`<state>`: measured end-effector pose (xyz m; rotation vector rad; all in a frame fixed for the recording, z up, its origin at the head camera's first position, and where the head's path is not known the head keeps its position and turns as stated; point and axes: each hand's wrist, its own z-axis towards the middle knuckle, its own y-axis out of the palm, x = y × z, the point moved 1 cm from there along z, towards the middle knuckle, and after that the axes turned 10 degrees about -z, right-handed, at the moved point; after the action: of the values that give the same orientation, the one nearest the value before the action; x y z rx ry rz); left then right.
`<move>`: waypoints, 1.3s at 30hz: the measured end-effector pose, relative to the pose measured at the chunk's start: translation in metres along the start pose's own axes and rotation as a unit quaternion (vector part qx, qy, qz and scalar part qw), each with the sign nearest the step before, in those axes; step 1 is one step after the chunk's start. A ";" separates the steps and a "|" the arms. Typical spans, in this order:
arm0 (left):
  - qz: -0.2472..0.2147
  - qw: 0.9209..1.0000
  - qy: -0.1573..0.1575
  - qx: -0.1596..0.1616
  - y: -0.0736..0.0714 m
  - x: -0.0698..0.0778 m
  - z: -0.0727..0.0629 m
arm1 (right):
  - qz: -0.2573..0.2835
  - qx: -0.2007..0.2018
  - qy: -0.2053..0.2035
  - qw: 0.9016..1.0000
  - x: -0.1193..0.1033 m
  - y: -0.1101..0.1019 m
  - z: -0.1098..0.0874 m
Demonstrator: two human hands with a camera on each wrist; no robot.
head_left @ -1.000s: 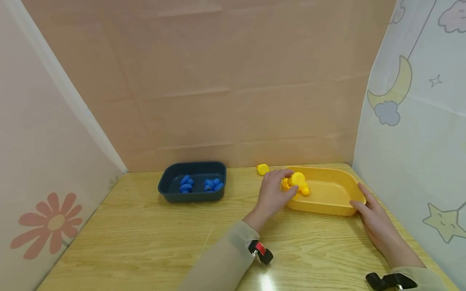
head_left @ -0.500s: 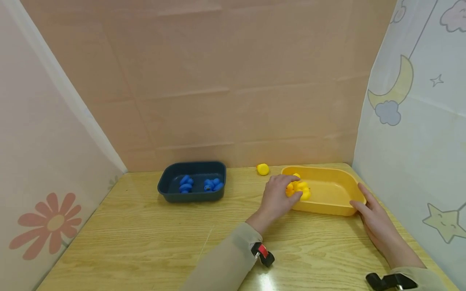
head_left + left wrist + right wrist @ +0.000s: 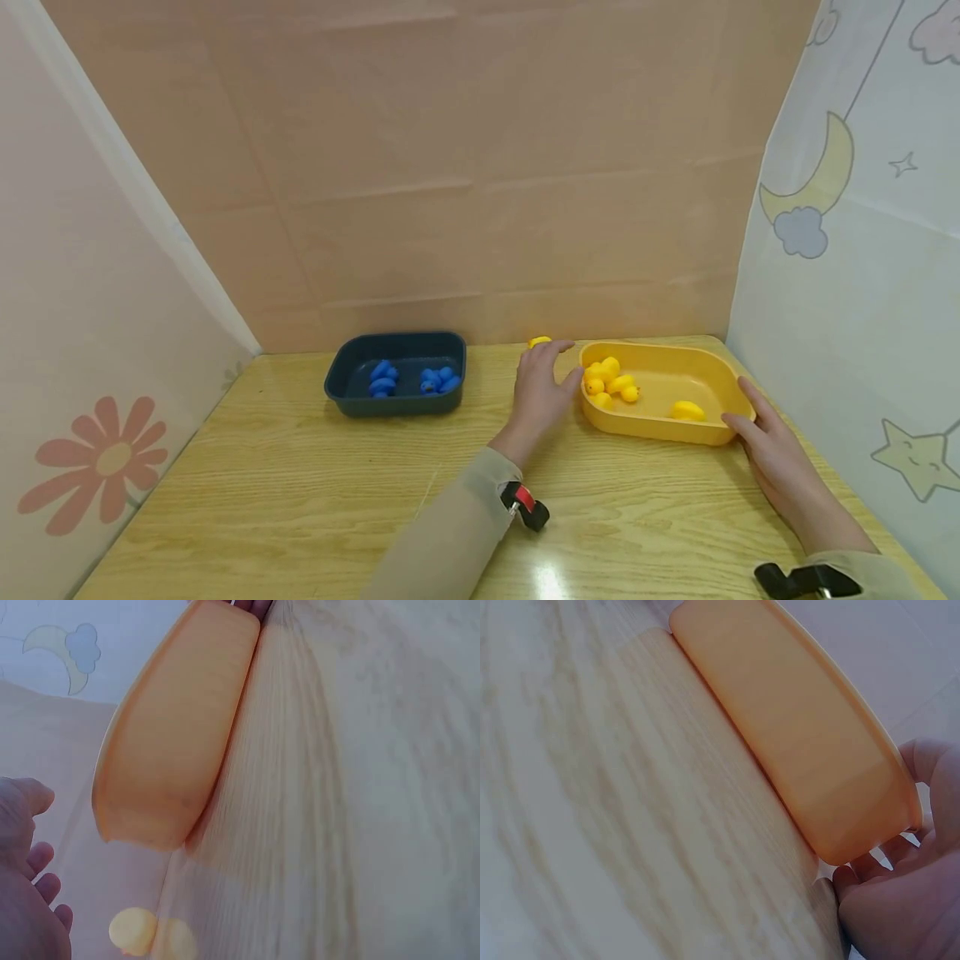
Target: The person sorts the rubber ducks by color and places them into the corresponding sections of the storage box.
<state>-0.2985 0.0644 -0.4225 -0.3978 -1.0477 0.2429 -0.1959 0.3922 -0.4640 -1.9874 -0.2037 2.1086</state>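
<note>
My left hand [image 3: 537, 402] is between the two bins, fingers spread and holding nothing. A yellow rubber duck [image 3: 538, 342] stands on the table just beyond its fingers, partly hidden in the head view. The left wrist view shows that duck [image 3: 135, 931] apart from the hand. My right hand [image 3: 776, 467] holds the right end of the yellow bin [image 3: 652, 432], thumb at the rim and fingers around the outer wall. Several yellow ducks [image 3: 621, 384] lie bunched at the bin's left end. One more yellow duck [image 3: 687, 411] lies near its front wall.
A dark blue bin [image 3: 397, 407] stands at the back left with several blue ducks [image 3: 383, 379] inside. The wooden table [image 3: 315, 492] ends at a brown back wall [image 3: 450, 208]. A patterned panel [image 3: 847, 350] rises close beside my right hand.
My left hand has let go of a yellow duck, now near the bin's front wall, and moved left out of the yellow bin towards the duck on the table. My right hand stays put.
</note>
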 end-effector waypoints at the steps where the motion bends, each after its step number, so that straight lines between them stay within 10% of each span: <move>1: 0.002 1.000 0.000 0.003 -0.001 -0.001 0.002 | -0.001 -0.001 0.000 1.000 0.000 0.000 0.000; 16: 0.023 0.998 -0.028 0.042 -0.015 -0.031 0.028 | 0.009 0.000 -0.001 1.000 0.001 0.000 -0.001; 39: 0.073 0.994 -0.079 -0.010 -0.017 -0.067 0.048 | 0.014 0.007 0.002 1.000 0.000 0.002 0.001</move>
<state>-0.3725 0.0338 -0.4469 -0.4801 -1.1774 0.3997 -0.1966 0.3903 -0.4648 -1.9977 -0.1607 2.1158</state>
